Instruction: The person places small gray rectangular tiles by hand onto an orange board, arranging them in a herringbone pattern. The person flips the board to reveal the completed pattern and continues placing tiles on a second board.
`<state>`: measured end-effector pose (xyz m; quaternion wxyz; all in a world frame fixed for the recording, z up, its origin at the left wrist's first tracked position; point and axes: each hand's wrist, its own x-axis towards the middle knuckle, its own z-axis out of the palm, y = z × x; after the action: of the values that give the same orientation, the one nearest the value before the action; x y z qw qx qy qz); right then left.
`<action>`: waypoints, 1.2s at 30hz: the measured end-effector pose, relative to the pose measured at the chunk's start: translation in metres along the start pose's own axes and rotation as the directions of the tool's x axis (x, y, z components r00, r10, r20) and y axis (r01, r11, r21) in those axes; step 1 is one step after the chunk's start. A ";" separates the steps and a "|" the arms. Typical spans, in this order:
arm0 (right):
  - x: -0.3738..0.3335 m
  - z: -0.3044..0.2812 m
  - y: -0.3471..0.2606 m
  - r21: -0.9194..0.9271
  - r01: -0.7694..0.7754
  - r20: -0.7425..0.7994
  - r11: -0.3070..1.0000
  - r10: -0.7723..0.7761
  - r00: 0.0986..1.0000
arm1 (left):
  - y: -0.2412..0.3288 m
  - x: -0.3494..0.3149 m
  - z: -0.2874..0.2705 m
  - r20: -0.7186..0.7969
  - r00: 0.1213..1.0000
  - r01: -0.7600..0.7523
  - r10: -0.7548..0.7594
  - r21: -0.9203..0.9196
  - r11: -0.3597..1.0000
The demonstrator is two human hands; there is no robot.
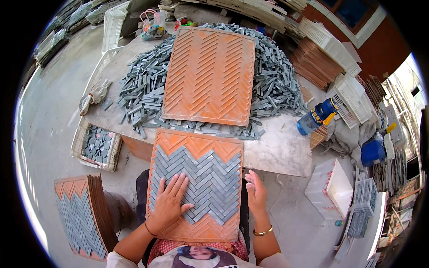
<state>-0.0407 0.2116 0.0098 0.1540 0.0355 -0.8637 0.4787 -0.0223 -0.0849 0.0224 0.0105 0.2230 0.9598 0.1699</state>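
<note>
An orange mould tray [196, 138] rests on my lap, its near end toward my body. Grey stone strips [210, 174] fill its middle in a herringbone pattern, while bare orange grooves show at the far and near ends. My left hand [172, 196] lies flat on the strips at the left, fingers spread. Just off the tray's right edge is my right hand [256, 192], held upright with its fingers straight and nothing in it. Beyond, a second orange mould tray [210, 76] with empty grooves lies on a large heap of loose grey strips [145, 85].
A table [281, 143] carries the heap and a blue bottle [315, 118]. At left stand a crate of grey pieces [97, 145] and a stack of trays [78, 219], the top one filled. White crates [330, 42] and a white box [328, 190] stand at right.
</note>
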 end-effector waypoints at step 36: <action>0.114 0.044 -0.034 0.417 -0.225 0.131 0.881 0.186 0.974 | -0.030 -0.005 -0.004 -0.120 0.992 0.037 -0.026 0.089 0.995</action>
<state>-0.1518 0.1663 0.0496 0.0528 -0.0022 -0.7417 0.6686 -0.0310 -0.1140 0.0160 -0.0543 0.1977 0.9689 0.1386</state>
